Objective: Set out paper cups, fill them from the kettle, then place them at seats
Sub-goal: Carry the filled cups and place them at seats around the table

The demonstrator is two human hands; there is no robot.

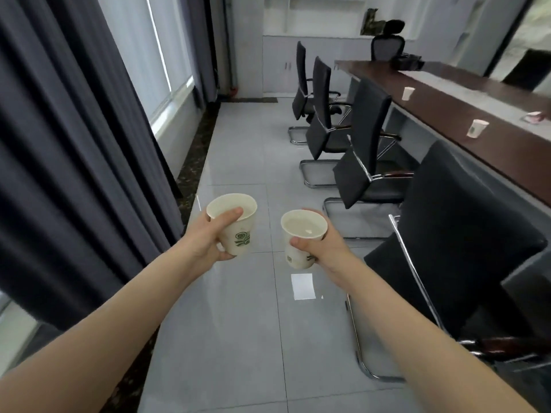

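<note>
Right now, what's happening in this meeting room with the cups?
A person is walking along the aisle beside a long table, carrying a filled paper cup in each hand. The left hand grips one cup with the thumb over its rim; the right hand holds the other. Two cups, one nearer and one farther, already stand on the table in front of the black chairs. The held pair has not been set down yet.
</note>
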